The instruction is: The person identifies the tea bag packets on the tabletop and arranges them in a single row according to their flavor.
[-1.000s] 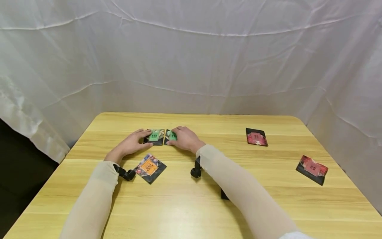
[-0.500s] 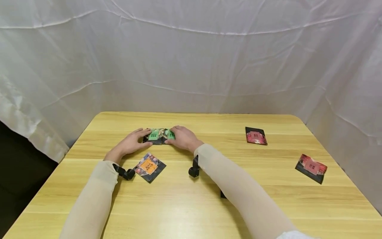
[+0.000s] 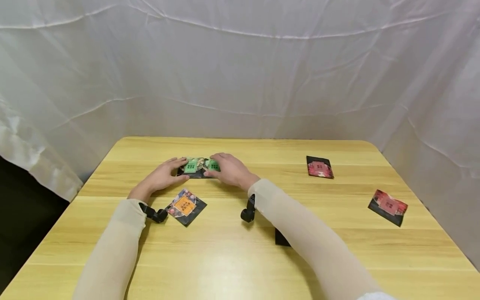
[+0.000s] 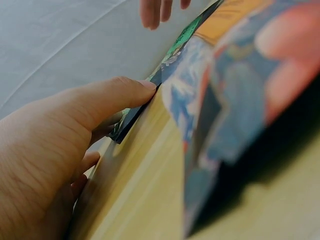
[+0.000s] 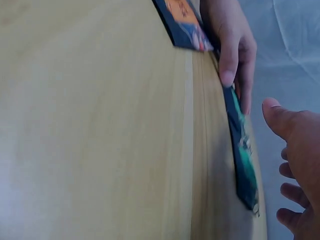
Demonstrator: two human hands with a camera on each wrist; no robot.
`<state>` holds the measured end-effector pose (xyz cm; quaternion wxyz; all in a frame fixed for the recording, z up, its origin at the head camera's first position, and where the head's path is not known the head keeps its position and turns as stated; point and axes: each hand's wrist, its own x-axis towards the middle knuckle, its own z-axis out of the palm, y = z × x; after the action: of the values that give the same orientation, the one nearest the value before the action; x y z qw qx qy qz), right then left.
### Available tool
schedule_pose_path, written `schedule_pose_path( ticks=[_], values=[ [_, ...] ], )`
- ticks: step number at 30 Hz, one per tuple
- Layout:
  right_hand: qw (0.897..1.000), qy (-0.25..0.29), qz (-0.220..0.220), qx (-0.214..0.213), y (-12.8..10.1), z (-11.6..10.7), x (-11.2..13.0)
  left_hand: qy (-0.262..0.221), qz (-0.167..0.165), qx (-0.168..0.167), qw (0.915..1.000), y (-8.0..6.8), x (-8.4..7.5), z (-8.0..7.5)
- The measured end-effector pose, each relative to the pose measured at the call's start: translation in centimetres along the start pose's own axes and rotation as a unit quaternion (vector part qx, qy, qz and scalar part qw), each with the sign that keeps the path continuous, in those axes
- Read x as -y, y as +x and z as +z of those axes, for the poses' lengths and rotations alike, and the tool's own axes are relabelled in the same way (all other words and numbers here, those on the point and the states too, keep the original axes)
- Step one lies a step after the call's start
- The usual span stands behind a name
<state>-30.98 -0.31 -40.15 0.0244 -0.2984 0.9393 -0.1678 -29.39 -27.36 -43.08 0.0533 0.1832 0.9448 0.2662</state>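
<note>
Two flat black packets with green labels lie side by side near the table's far left part in the head view: a left green packet (image 3: 190, 166) and a right green packet (image 3: 213, 165). My left hand (image 3: 163, 175) holds the left one by its outer end, thumb on the near edge, fingers towards the far edge. In the left wrist view the thumb's tip meets the packet's dark edge. My right hand (image 5: 302, 160) hovers just off the right packet, its thumb and fingers spread with nothing between them. Close to my left wrist lies an orange-label packet (image 3: 186, 207).
Two red-label packets lie on the right: one red packet (image 3: 319, 167) farther back, another red packet (image 3: 388, 207) near the right edge. A black object (image 3: 281, 237) is partly hidden under my right forearm. A pale curtain (image 3: 240, 75) hangs behind the wooden table (image 3: 225, 266).
The right green packet has slid left against the left one, closing the gap between them. My right hand has since loosened and come away from it slightly; my left hand stays put.
</note>
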Motion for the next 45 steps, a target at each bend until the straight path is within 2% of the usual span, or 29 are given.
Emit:
schedule_pose_path(
  ticks=[6,13,18,25,34,40,45],
  values=[
    [0.998,0.014,-0.055,0.018,-1.2,-0.4,1.3,0.001,-0.003,0.000,1.0000,0.0,0.3,-0.1],
    [0.989,-0.003,-0.133,0.063,-2.4,-0.2,3.5,0.003,0.004,-0.001,1.0000,-0.1,0.4,0.0],
    [0.976,-0.024,-0.191,0.098,-2.7,0.1,5.0,0.006,0.010,-0.003,0.9999,0.0,0.4,0.0],
    [0.951,-0.021,-0.275,0.139,-2.5,1.4,5.8,-0.002,0.010,0.000,0.9999,-0.2,0.5,0.1],
    [0.931,-0.002,-0.317,0.180,-2.2,2.4,6.4,-0.004,0.007,-0.004,1.0000,-0.2,0.5,0.3],
    [0.927,-0.017,-0.324,0.187,-2.0,2.8,6.6,-0.003,0.006,0.000,1.0000,-0.2,0.5,0.2],
    [0.929,-0.024,-0.317,0.187,-2.0,2.9,6.6,-0.003,0.005,-0.001,1.0000,-0.2,0.6,0.2]
  ],
)
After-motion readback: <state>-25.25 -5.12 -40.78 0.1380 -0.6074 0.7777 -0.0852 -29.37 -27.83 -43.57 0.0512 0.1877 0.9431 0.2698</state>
